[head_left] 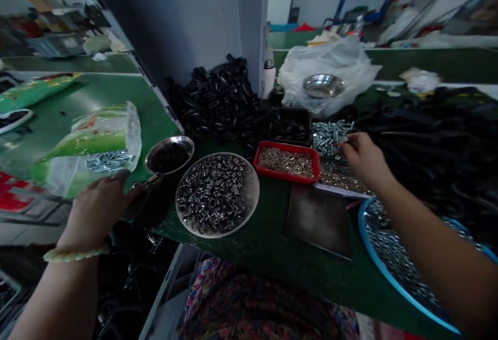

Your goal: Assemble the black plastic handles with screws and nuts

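At the left of the head view, my left hand (97,207) is closed round a dark part (150,202) with a shiny metal end; the palm hides most of the grip. My right hand (365,158) reaches over a tray of silver screws (329,135), thumb and fingertips pinched on a screw (343,141). Just below lies a tray of small brass-coloured pieces (342,176). Beside it stands a red tray (288,175) of small metal pins. A round plate (251,194) heaped with shiny metal rings sits between my hands.
Black tubular parts (221,98) are piled inside a grey upright housing (187,13). A metal bowl (187,148) holds dark pieces. A blue basin (365,236) of metal parts stands right, near a dark square plate (321,220). Black parts (439,143) crowd the right side.
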Demonstrator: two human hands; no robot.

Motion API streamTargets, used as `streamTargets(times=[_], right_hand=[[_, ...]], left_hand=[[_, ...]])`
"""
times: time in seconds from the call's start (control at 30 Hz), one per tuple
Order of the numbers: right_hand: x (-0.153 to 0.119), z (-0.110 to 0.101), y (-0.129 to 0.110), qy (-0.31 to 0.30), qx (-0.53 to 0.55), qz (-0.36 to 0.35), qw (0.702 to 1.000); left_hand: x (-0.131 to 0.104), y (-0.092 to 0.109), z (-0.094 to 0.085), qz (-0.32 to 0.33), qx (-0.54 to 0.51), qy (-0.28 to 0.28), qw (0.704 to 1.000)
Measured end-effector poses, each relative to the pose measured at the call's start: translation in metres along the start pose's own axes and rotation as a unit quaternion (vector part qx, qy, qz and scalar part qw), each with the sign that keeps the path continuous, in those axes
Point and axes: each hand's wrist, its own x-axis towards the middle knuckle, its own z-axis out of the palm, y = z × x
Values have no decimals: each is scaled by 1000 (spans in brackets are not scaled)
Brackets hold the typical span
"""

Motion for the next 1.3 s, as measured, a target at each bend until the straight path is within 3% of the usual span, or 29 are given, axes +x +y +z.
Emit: streamTargets(times=[0.07, 0.17, 0.2, 0.27, 0.37, 0.47, 0.63, 0.8, 1.03, 1.17, 1.3], right_hand=[[-32, -2, -17, -17, 57, -10, 998], [-86, 4, -45, -55, 153, -30, 986], [-104, 6, -52, -57, 155, -41, 985], [-138, 8, -59, -51, 152, -32, 987], [-177, 5, -53, -27, 188, 49, 981], [-199, -2, -39, 1, 223, 122, 967], [-206, -9, -25, 8, 248, 161, 955], [-206, -12, -22, 15, 251, 157, 955], [-198, -18, -27, 63, 281, 146, 947], [-189, -14, -33, 60, 295, 117, 946], [-184, -14, -41, 85, 289, 69, 951]], left_hand=[[23, 51, 14, 41, 94, 82, 991], [78, 148, 71, 225, 59, -7, 973], [99, 179, 96, 256, 56, -49, 964], [139, 231, 145, 259, 73, -91, 959], [176, 283, 206, 272, 75, -106, 953], [189, 314, 246, 290, 75, -133, 945], [188, 341, 289, 279, 93, -173, 940], [183, 345, 302, 261, 76, -170, 947], [179, 329, 284, 241, -32, -129, 961], [180, 319, 267, 214, -114, -129, 961], [153, 321, 248, 188, -205, -131, 952]])
